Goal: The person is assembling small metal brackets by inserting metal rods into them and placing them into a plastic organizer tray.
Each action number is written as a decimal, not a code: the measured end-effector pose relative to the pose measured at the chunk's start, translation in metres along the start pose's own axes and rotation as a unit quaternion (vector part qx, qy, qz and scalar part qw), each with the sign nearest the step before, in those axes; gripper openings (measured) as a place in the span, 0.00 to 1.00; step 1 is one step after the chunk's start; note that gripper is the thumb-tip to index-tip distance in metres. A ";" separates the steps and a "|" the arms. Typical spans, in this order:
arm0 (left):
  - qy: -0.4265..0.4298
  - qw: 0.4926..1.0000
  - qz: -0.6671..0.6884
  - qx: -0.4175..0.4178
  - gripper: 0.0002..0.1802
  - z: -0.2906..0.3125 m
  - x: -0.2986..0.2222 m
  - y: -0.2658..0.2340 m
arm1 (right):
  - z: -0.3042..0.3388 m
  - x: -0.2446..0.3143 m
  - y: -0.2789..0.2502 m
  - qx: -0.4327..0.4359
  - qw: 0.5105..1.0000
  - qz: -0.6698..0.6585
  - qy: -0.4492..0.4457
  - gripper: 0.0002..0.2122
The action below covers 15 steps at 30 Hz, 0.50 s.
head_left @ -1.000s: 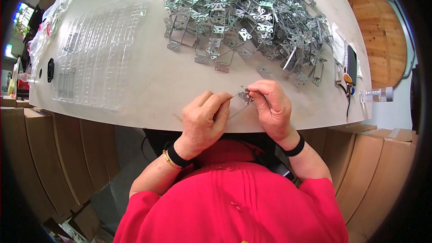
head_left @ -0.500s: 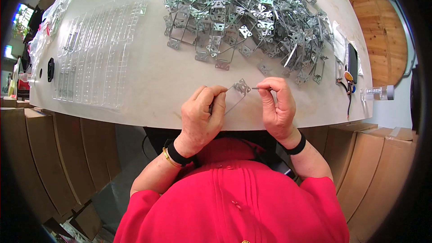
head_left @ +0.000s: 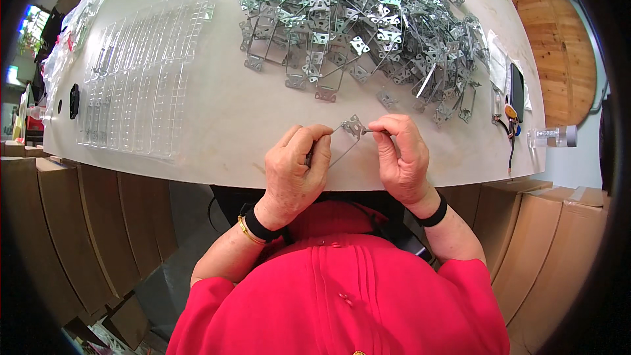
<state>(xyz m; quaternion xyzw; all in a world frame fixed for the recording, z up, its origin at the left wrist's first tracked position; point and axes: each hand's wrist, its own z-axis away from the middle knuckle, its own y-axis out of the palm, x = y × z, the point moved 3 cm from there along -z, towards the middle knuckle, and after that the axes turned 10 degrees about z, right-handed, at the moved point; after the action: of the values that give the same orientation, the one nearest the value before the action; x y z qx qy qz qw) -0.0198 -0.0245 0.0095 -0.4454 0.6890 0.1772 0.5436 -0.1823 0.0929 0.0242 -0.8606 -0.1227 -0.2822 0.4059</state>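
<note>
Near the table's front edge, my left hand (head_left: 297, 161) is closed on a metal bracket (head_left: 353, 127), a thin rod frame with a flat, holed plate at its end. The plate points toward my right hand (head_left: 402, 158). Thumb and forefinger of that hand pinch a thin metal pin (head_left: 374, 131), and its tip meets the plate's right side. Whether the tip sits in a hole is too small to tell. Part of the bracket is hidden inside my left fist. Beyond my hands lies a large heap of similar metal brackets (head_left: 355, 23).
Clear plastic trays (head_left: 141, 85) with compartments lie on the left of the white table (head_left: 230, 131), beside a black object (head_left: 73, 101). On the right are a dark phone (head_left: 515, 92), a small tool with an orange part (head_left: 510, 112) and a clear bottle (head_left: 552, 137). Cardboard boxes (head_left: 532, 243) flank the table.
My right hand has shifted slightly left with the pin, closing the gap to the bracket's plate. My left hand stays where it was.
</note>
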 end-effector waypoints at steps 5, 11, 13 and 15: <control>0.003 1.000 0.003 -0.002 0.07 0.000 0.001 0.001 | -0.001 0.001 0.001 -0.010 1.000 0.016 -0.018 0.07; 0.011 1.000 -0.002 0.001 0.07 0.000 0.001 0.001 | 0.002 -0.002 0.001 0.008 1.000 0.012 0.020 0.08; 0.010 1.000 -0.002 0.001 0.07 0.001 0.001 0.001 | 0.001 -0.002 0.001 0.000 1.000 0.017 0.009 0.08; 0.009 1.000 -0.002 0.001 0.07 0.001 0.001 0.001 | 0.000 0.000 0.001 -0.007 1.000 0.022 -0.001 0.08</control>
<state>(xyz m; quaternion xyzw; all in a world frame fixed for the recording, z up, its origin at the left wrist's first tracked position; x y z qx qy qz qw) -0.0201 -0.0242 0.0079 -0.4474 0.6932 0.1716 0.5385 -0.1820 0.0927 0.0237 -0.8663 -0.1021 -0.2728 0.4058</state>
